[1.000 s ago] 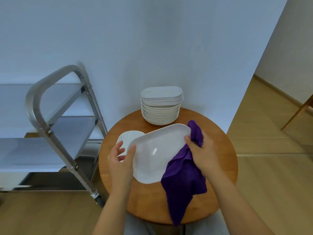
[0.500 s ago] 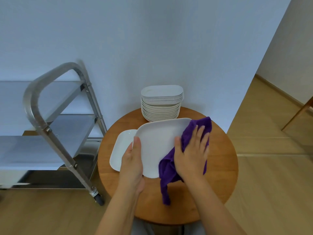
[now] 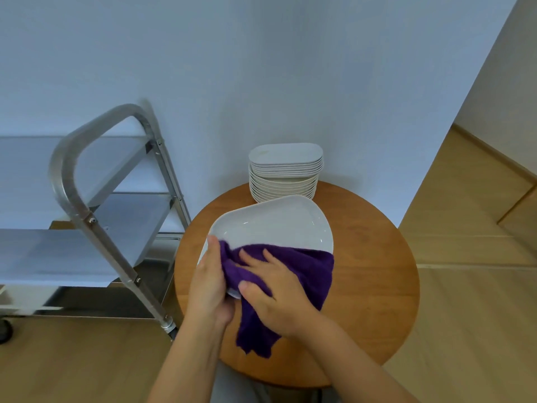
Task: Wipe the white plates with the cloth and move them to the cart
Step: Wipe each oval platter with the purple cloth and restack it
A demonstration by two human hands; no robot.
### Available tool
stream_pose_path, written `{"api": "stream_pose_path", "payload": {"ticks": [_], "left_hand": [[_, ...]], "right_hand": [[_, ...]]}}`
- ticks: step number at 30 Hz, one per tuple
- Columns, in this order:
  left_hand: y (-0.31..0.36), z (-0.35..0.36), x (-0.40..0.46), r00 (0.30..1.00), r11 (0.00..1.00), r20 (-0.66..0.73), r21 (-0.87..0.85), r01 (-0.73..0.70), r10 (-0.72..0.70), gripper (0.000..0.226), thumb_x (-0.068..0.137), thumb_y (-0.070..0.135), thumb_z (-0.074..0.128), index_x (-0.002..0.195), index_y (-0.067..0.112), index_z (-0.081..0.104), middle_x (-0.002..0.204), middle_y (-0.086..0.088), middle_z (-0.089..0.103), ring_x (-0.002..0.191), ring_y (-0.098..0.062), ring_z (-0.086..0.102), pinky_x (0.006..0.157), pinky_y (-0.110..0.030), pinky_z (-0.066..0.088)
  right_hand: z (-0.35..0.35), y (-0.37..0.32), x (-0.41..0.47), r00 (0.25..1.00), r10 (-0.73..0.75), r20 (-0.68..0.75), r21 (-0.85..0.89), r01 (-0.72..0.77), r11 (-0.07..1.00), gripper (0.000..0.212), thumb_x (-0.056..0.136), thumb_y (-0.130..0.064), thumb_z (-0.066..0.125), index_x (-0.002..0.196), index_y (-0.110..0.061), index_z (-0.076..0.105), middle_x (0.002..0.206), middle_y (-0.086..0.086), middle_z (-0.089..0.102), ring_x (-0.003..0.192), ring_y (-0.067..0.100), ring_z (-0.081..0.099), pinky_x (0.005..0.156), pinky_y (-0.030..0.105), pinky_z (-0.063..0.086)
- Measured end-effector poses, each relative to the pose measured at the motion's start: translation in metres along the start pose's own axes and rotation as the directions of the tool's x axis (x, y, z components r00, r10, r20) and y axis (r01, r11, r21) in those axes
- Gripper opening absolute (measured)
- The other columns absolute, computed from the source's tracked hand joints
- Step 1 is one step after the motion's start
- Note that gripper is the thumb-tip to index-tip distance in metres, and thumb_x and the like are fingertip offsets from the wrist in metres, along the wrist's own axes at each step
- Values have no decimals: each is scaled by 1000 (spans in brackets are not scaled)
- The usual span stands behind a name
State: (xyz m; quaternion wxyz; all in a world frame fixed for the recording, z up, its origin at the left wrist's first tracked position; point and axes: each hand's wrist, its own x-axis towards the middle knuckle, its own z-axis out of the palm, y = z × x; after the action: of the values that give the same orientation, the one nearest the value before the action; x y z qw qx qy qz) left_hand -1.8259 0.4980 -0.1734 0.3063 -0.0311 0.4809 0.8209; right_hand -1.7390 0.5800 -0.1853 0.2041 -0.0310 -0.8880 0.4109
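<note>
I hold a white plate (image 3: 276, 225) tilted over the round wooden table (image 3: 374, 274). My left hand (image 3: 207, 286) grips its near left edge, thumb on top. A purple cloth (image 3: 308, 269) covers the plate's near half and hangs down over the edge. My right hand (image 3: 276, 298) presses the cloth flat against the plate, fingers spread and pointing left. A tall stack of white plates (image 3: 284, 173) stands at the back of the table against the wall. The metal cart (image 3: 87, 216) stands to the left of the table.
The cart's grey shelves (image 3: 43, 257) lie level at left, behind its curved steel handle. A wall runs close behind the table. Wooden floor opens to the right, with a doorway edge at far right.
My right hand has swept the cloth from the plate's right side to its near left part. The plate has turned and come closer to me, and it hides the second plate on the table.
</note>
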Motion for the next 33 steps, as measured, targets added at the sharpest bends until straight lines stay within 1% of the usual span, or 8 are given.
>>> {"api": "stream_pose_path", "payload": {"ticks": [3, 6, 10, 15, 23, 26, 28, 33], "left_hand": [[5, -4, 4, 1000, 998, -4, -53, 17, -18, 57, 75, 51, 57, 122, 18, 54, 105, -12, 71, 94, -30, 69, 67, -41, 58], [-2, -10, 8, 999, 999, -21, -5, 40, -41, 47, 81, 50, 53, 119, 23, 56, 103, -10, 72, 93, -32, 69, 69, -45, 58], [-3, -29, 25, 971, 996, -240, 87, 27, -5, 37, 89, 49, 52, 115, 23, 60, 102, -8, 71, 90, -31, 69, 70, -48, 58], [-7, -47, 48, 891, 1000, -454, 10, 24, -16, 15, 94, 41, 50, 91, 28, 57, 92, 0, 68, 78, -22, 68, 52, -30, 55], [-28, -48, 72, 840, 997, -540, -72, 6, -44, 34, 98, 37, 45, 131, 28, 46, 115, 1, 62, 99, -22, 63, 74, -38, 58], [-40, -51, 82, 834, 967, -540, 254, 33, 113, 42, 99, 43, 37, 139, 30, 37, 129, 2, 52, 117, -25, 53, 94, -48, 49], [-43, -56, 86, 849, 787, -448, 613, 62, 281, 42, 99, 42, 37, 138, 25, 38, 129, -2, 52, 119, -28, 50, 98, -48, 45], [-47, -73, 89, 867, 581, -314, 813, 35, 387, 13, 98, 18, 43, 105, 18, 53, 119, -16, 60, 82, -13, 55, 71, -25, 46]], "right_hand": [[-9, 12, -10, 993, 11, -115, 155, 7, 988, 38, 86, -29, 43, 83, -1, 68, 82, 6, 71, 80, 10, 61, 88, 7, 38], [-22, 28, -8, 948, 189, -256, 250, -124, 960, 31, 84, -25, 49, 54, -19, 54, 48, -8, 50, 47, 10, 47, 49, 22, 40], [-51, 55, 0, 727, 511, -459, 385, -355, 852, 46, 90, -17, 51, 44, -23, 46, 41, -10, 39, 42, 7, 40, 45, 29, 36], [-74, 65, 14, 437, 697, -569, 670, -245, 701, 26, 72, -38, 49, 52, -22, 43, 39, -11, 41, 46, 12, 41, 51, 29, 38], [-47, 75, 42, 570, 668, -478, 626, -312, 714, 55, 91, -21, 47, 36, -29, 45, 39, -15, 35, 36, 3, 35, 39, 18, 35], [-35, 78, 43, 592, 670, -448, 625, -328, 708, 57, 92, -20, 46, 36, -29, 42, 38, -15, 34, 35, 2, 33, 37, 16, 33], [-28, 78, 43, 600, 680, -421, 623, -354, 698, 57, 93, -20, 46, 36, -29, 42, 38, -15, 34, 36, 3, 34, 38, 17, 33], [-18, 79, 40, 617, 705, -351, 590, -439, 678, 57, 93, -24, 46, 37, -30, 47, 37, -13, 36, 36, 1, 36, 42, 20, 36]]}}
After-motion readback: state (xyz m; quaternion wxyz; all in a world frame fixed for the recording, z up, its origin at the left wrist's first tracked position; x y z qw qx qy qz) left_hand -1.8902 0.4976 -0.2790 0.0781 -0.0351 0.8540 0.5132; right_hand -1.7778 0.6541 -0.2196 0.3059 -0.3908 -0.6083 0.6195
